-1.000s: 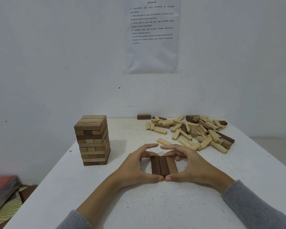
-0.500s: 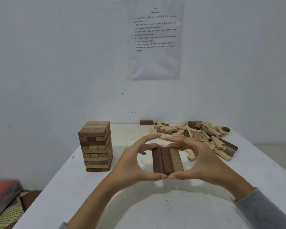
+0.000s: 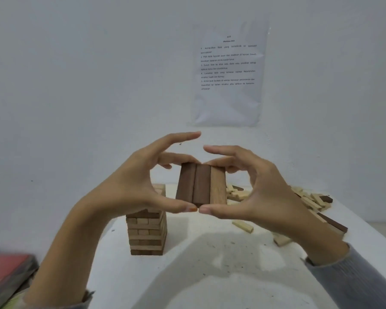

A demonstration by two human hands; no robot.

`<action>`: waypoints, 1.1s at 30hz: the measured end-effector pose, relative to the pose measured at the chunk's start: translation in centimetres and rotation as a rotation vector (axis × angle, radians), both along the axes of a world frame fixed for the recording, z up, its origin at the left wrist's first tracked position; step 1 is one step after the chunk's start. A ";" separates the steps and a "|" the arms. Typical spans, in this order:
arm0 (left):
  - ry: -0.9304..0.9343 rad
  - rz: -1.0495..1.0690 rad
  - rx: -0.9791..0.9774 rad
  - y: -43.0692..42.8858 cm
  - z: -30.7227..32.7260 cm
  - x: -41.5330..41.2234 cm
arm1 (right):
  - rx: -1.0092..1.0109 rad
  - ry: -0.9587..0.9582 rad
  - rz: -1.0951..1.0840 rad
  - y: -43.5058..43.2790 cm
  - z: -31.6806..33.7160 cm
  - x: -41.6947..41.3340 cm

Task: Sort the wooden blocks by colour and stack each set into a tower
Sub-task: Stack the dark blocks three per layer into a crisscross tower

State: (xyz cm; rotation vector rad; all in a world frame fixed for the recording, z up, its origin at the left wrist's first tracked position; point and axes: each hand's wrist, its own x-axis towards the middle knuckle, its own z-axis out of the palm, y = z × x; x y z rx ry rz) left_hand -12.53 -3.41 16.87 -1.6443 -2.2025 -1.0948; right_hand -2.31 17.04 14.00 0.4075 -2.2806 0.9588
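Note:
Three brown blocks (image 3: pixel 201 185) lie side by side as one flat row, held in the air between both hands well above the white table (image 3: pixel 210 275). My left hand (image 3: pixel 140 186) pinches the row's near and far ends with thumb and fingers. My right hand (image 3: pixel 261 190) pinches the same ends from the right, its thumb tip touching the left thumb. A brown tower (image 3: pixel 146 233) of several layers stands on the table below and left of the row, its top partly hidden by my left hand.
A heap of loose pale and dark blocks (image 3: pixel 310 201) lies at the table's right and back, with a single pale block (image 3: pixel 243 226) nearer the middle. A printed sheet (image 3: pixel 228 72) hangs on the wall. A red object (image 3: pixel 7 270) sits low at the left, beyond the table.
Both hands have lifted the row of three brown blocks off the table and carried it up and to the left, towards the tower. The view has tilted up.

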 end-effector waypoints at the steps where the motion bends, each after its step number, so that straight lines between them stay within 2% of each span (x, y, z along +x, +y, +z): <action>1: 0.007 0.006 -0.009 -0.5 0.6 -0.7 | -0.003 0.007 -0.001 -0.5 0.3 -0.8; 7: -0.039 0.071 -0.074 -3.0 1.8 -4.9 | -0.042 -0.003 0.025 -3.2 0.6 -6.1; 14: -0.129 0.146 -0.131 -5.1 0.0 -8.8 | -0.077 -0.106 0.050 -5.0 -1.2 -10.3; 24: -0.272 0.175 -0.237 -5.9 -1.9 -11.0 | -0.091 -0.243 0.075 -5.6 -3.1 -12.7; 33: -0.339 0.175 -0.234 -5.8 -2.7 -11.6 | -0.108 -0.274 0.070 -5.5 -3.8 -13.6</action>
